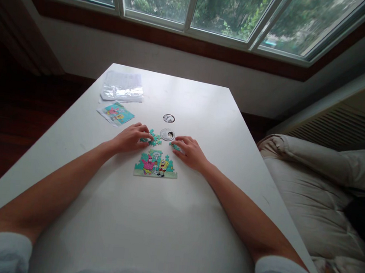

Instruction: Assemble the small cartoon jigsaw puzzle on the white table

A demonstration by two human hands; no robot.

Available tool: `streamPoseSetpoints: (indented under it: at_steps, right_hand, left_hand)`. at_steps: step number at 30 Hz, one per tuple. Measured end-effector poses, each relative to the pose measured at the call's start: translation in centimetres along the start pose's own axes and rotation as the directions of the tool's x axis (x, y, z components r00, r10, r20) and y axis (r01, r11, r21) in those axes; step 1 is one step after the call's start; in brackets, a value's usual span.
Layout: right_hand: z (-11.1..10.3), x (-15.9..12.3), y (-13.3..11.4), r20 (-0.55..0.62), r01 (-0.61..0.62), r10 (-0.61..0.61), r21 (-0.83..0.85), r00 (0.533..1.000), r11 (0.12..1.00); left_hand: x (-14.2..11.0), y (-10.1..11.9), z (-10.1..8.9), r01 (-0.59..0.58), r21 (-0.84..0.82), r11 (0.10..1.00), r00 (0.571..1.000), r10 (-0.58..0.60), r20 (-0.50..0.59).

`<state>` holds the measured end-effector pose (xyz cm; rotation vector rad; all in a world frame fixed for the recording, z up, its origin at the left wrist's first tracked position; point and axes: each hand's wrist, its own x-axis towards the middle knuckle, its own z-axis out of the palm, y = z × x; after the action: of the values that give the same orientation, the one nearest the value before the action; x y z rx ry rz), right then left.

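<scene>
A partly assembled jigsaw puzzle with cartoon figures lies flat on the white table, its upper edge uneven. Beyond it is a cluster of loose green puzzle pieces. My left hand rests at the left side of this cluster, fingers apart and fingertips touching the pieces. On the other side, my right hand has its fingers spread over a few more green pieces, partly hidden beneath them. No piece shows lifted off the table in either hand.
The white table has a round metal grommet and an open round hole beyond the pieces. A picture card and clear plastic packaging lie at the far left. A beige padded seat stands right of the table.
</scene>
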<state>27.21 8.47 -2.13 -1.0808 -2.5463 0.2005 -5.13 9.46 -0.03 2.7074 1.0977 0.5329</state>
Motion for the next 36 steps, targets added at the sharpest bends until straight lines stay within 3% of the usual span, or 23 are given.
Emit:
streamPoseSetpoints:
  at_steps: [8, 17, 23, 29, 34, 36]
  right_hand:
    - [0.0, 0.1, -0.1, 0.003, -0.005, 0.005, 0.007, 1.0, 1.0]
    - [-0.2, 0.1, -0.3, 0.01, -0.01, 0.01, 0.007, 1.0, 1.0]
    - [-0.3, 0.1, -0.3, 0.011, -0.008, 0.008, 0.017, 1.0, 1.0]
    - [-0.4, 0.3, -0.7, -0.062, -0.024, 0.032, 0.135, 0.998, 0.991]
    - [-1.3, 0.6, -2.6, -0.178, 0.014, 0.035, 0.27, 0.983, 0.963]
    - [-1.6, 0.6, -3.6, -0.176, -0.003, 0.065, 0.329, 0.982, 0.944]
  left_hand:
    - [0.0, -0.4, 0.4, 0.033, -0.13, 0.991, 0.999, -0.036, -0.015]
    - [0.1, -0.1, 0.6, 0.045, -0.128, 0.991, 0.999, -0.047, -0.008]
    - [0.2, 0.4, 0.7, 0.104, -0.23, 0.968, 0.992, -0.116, -0.041]
    - [0.6, 1.7, 1.4, 0.223, -0.468, 0.855, 0.959, -0.279, -0.053]
    - [1.2, 4.5, 2.3, 0.205, -0.753, 0.625, 0.916, -0.394, -0.078]
    - [1.3, 5.8, 2.5, 0.2, -0.784, 0.587, 0.91, -0.408, -0.074]
